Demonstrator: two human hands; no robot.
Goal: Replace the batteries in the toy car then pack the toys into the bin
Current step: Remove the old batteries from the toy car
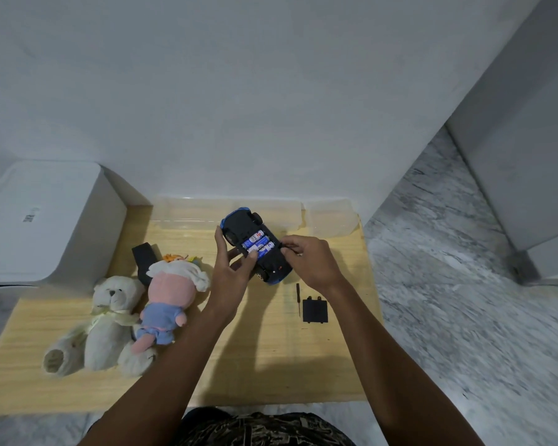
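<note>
the left hand (231, 272) grips the upturned blue toy car (255, 244) from its left side, thumb on the batteries (259, 243) in the open compartment. the right hand (310, 260) pinches at the car's right edge; what it holds is too small to tell. the car is raised above the tabletop (271, 365). a screwdriver (298, 299) and black battery cover (315, 310) lie just right. a white teddy bear (107, 320) and pink doll (166, 304) lie left; a clear bin (187, 214) stands behind.

One toy car (255, 244), three batteries (259, 244) showing in it, two soft toys (110, 320), one screwdriver (298, 299), one battery cover (315, 311), one clear bin (207, 210), two hands (229, 275).
</note>
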